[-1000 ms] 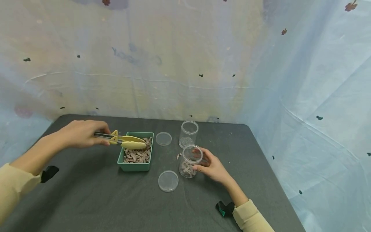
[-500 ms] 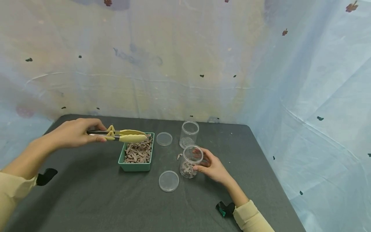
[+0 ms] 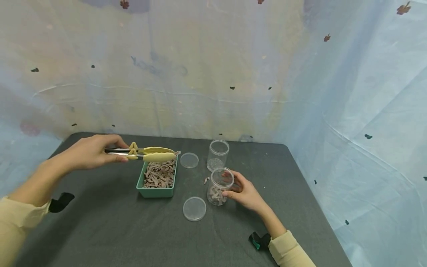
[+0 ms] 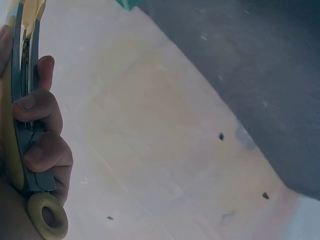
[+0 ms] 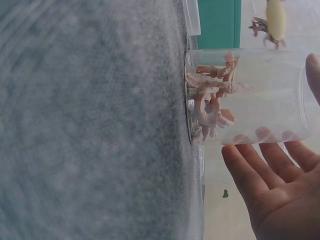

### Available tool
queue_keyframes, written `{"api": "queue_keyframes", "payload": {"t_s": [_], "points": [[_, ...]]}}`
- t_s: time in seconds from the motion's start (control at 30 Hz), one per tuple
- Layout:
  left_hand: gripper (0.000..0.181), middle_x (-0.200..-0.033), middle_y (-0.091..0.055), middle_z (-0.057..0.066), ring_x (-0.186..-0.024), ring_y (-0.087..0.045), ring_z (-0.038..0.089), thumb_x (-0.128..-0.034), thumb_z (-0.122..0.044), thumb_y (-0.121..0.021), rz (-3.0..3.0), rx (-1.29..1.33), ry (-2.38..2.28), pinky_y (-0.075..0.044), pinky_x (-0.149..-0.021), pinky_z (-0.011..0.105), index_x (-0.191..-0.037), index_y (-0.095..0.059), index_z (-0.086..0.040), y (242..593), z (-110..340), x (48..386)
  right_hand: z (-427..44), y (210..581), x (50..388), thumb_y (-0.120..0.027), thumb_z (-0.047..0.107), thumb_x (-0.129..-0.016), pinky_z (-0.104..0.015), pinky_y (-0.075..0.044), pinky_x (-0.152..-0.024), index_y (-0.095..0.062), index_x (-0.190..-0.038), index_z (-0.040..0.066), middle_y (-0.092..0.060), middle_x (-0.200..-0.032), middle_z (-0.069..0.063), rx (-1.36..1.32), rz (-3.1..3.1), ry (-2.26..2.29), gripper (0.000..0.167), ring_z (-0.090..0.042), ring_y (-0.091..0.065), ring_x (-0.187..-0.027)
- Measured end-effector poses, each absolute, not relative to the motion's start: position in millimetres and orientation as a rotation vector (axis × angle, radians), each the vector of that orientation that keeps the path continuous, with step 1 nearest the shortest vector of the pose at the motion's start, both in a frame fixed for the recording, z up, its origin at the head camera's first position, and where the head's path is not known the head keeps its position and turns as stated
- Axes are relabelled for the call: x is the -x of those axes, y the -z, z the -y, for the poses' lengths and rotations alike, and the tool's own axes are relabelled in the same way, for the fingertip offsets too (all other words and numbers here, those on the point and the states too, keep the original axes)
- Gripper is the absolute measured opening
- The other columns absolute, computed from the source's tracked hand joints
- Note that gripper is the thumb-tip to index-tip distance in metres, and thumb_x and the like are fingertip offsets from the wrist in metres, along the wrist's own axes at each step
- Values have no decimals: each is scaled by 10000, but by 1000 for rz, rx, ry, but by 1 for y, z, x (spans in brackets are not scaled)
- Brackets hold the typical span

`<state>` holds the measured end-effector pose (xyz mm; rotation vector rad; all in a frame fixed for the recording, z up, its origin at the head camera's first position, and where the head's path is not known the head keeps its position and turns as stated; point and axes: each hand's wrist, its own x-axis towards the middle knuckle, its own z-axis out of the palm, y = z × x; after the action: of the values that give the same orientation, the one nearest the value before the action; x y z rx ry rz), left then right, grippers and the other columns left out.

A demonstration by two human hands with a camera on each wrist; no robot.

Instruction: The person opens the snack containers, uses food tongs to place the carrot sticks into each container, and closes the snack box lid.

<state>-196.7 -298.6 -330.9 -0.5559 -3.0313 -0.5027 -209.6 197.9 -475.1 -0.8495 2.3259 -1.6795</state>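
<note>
My left hand [image 3: 95, 150] grips a pair of yellow-tipped tongs [image 3: 158, 155] above the green tub [image 3: 155, 192], which is filled with greyish-brown dried strips [image 3: 159, 174]. A few strips [image 5: 260, 27] stick out of the tong tips, plainest in the right wrist view. The left wrist view shows my fingers [image 4: 42, 107] curled round the tong handles. With thumb and fingers on either side, my right hand [image 3: 245, 193] holds a clear jar [image 3: 222, 177] upright on the table. Several strips [image 5: 215, 100] lie in the bottom of that jar.
Another clear jar [image 3: 218, 152] stands just behind the held one. Two clear round lids lie flat, one lid [image 3: 189, 160] behind and one lid [image 3: 194, 208] in front. A loose strip [image 3: 207, 180] lies left of the held jar. A patterned sheet [image 3: 200, 74] hangs behind the dark table [image 3: 150, 237].
The tongs have risen out of the strips in the tub and lately shifted right, with strips now showing at their tips. My right hand and its jar have stayed in place.
</note>
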Motion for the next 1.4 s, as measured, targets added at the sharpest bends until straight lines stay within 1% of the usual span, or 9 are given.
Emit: {"api": "queue_keyframes", "payload": {"t_s": [0.1,0.33,0.53,0.63,0.73,0.83,0.93,1.13,1.4], "points": [[388,-1132,-737,-32,-804,-625,100,-933,-484,-770,2994,599,558,-458,-664,363,-1194,-709,-204,329,291,197,-198,474,209,-787,82,-938,-431,-508,-1056,-407,-1559,16,-517,-1511,-202,839,-2329,1673,731,-417,-511,-1393],[367,-1145,-722,23,-738,-584,159,-954,-411,-768,2940,661,751,-437,-612,351,-1226,-693,-176,330,269,202,-197,473,208,-785,88,-941,-449,-502,-1063,-411,-1554,16,-516,-1512,-203,835,-2328,1676,722,-426,-504,-1397],[329,-1103,-719,7,-821,-657,140,-953,-314,-784,2868,759,922,-497,-668,331,-1216,-696,-137,335,246,209,-197,475,209,-777,106,-954,-457,-504,-1059,-414,-1546,-2,-520,-1502,-215,838,-2339,1667,703,-429,-512,-1388],[315,-1083,-717,8,-776,-641,137,-959,-280,-779,2838,810,1016,-488,-658,321,-1218,-692,-123,338,234,212,-196,474,208,-786,112,-948,-460,-503,-1061,-422,-1546,15,-523,-1502,-209,824,-2346,1663,707,-416,-516,-1390],[299,-1055,-710,21,-704,-595,141,-961,-248,-777,2807,855,1087,-476,-635,315,-1213,-690,-112,343,220,216,-197,473,208,-791,118,-944,-450,-502,-1063,-431,-1545,33,-526,-1503,-204,819,-2345,1667,705,-406,-515,-1394],[292,-1036,-699,28,-649,-550,141,-960,-236,-777,2783,886,1144,-470,-603,310,-1209,-689,-112,348,206,220,-197,472,208,-789,115,-946,-438,-502,-1063,-435,-1546,43,-526,-1505,-204,825,-2339,1670,700,-405,-517,-1393],[293,-1034,-692,32,-630,-533,164,-961,-242,-777,2771,901,1218,-466,-577,315,-1213,-687,-122,354,192,223,-197,474,209,-779,112,-955,-433,-505,-1060,-428,-1546,25,-526,-1502,-215,842,-2331,1676,693,-417,-524,-1383],[312,-1070,-689,28,-693,-577,207,-954,-283,-782,2758,932,1302,-493,-625,331,-1218,-686,-147,368,170,225,-198,475,209,-777,109,-955,-427,-506,-1059,-408,-1547,-11,-523,-1504,-211,852,-2322,1678,708,-421,-528,-1377],[295,-1067,-680,1,-646,-514,167,-941,-311,-792,2806,977,1293,-472,-595,311,-1186,-690,-181,382,160,226,-198,478,211,-776,100,-955,-442,-505,-1060,-445,-1523,47,-521,-1502,-220,844,-2326,1669,660,-434,-531,-1371]]}}
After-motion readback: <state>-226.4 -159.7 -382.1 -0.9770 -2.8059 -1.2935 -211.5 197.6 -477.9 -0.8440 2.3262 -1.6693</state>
